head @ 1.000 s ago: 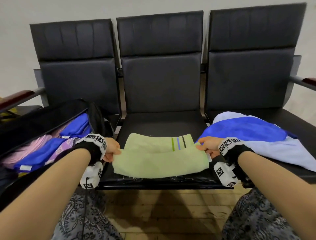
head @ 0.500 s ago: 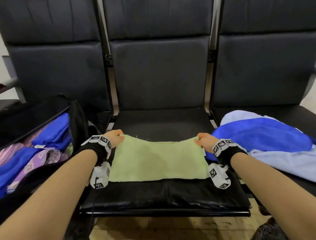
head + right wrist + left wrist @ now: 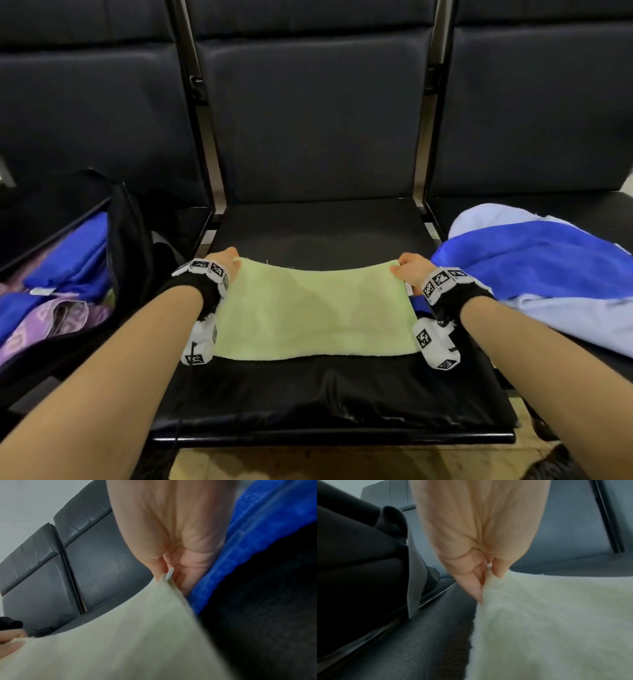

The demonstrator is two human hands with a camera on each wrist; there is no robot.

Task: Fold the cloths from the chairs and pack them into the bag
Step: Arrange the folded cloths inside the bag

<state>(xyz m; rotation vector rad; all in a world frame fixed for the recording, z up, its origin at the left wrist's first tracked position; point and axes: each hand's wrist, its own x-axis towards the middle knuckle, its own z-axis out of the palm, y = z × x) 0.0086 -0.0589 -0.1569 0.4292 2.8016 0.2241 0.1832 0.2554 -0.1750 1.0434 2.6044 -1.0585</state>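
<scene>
Green cloth: a pale green cloth (image 3: pixel 313 317) lies on the middle chair seat (image 3: pixel 329 394), folded flat with its near edge a straight fold and its far edge lifted a little and sagging between the two hands
Left hand: the left hand (image 3: pixel 222 262) pinches the far left corner of the green cloth; in the left wrist view the thumb and fingers (image 3: pixel 475 586) close on the cloth edge, so the fingers are narrow and holding the cloth
Right hand: the right hand (image 3: pixel 412 270) pinches the far right corner of the green cloth; in the right wrist view a small white tag (image 3: pixel 169 573) sticks out between thumb and fingers (image 3: pixel 186 580), so these fingers too are narrow and holding the cloth
Wrists: each wrist wears a black band with white marker blocks (image 3: pixel 435 342)
Bag: a black bag (image 3: pixel 126 240) stands open on the left chair, just beside the left hand, with folded blue cloths (image 3: pixel 73 260) and a purple patterned cloth (image 3: pixel 60 317) inside
Unfolded pile: a blue cloth (image 3: pixel 534 263) lies over a light blue cloth (image 3: pixel 579 318) on the right chair, loose and unfolded, its edge touching the right hand
Chairs: three dark padded chairs in a row, backrests (image 3: pixel 308 116) upright behind the seats
Floor: a strip of pale floor (image 3: pixel 308 464) shows under the front edge of the middle seat
</scene>
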